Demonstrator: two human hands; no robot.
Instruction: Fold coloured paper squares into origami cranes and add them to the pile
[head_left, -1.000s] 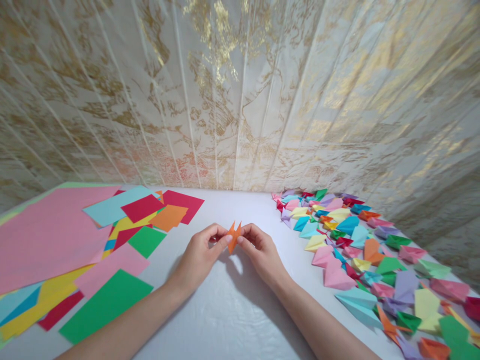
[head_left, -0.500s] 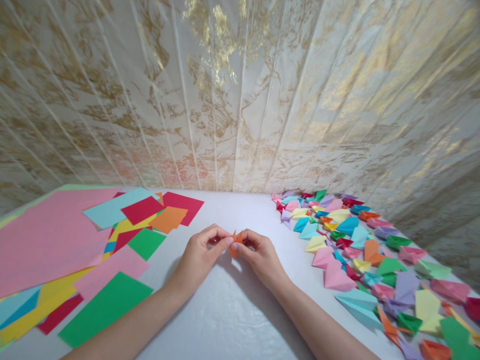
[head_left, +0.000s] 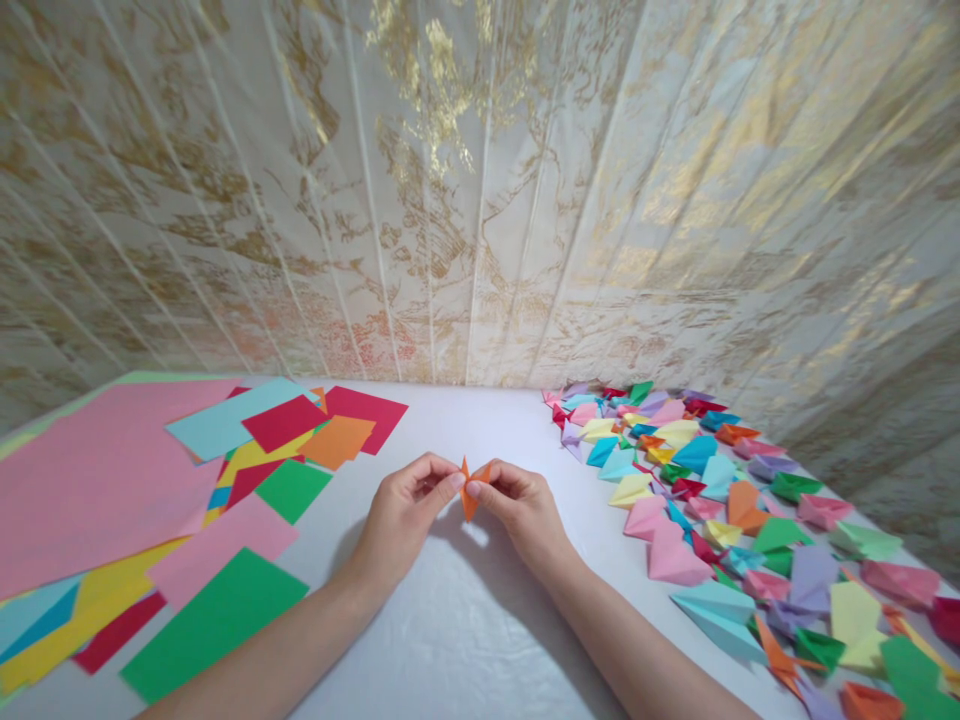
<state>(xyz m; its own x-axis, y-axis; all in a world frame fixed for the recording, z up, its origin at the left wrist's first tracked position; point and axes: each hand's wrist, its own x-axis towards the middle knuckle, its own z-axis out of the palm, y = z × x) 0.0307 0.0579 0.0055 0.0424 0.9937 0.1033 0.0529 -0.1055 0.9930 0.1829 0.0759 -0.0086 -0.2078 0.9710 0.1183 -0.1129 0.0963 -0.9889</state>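
A small folded orange paper piece [head_left: 469,500] with pointed tips is held up between both hands, above the white table [head_left: 450,640]. My left hand [head_left: 409,515] pinches its left side between thumb and index finger. From the other side, my right hand [head_left: 525,510] grips it with thumb and fingers, covering much of its right part. One sharp tip points up and another points down. The finer folds are too small to make out.
Flat coloured paper sheets overlap on the left, including a large pink sheet [head_left: 112,470] and a green one [head_left: 217,625]. Many folded paper pieces, among them a light-blue paper plane [head_left: 716,615], crowd the right side. A gold-patterned curtain [head_left: 450,200] hangs behind the table.
The orange paper has been turned or spread slightly between the fingers: its upper tip now stands taller and its lower point shows more. Both hands stay almost in place.
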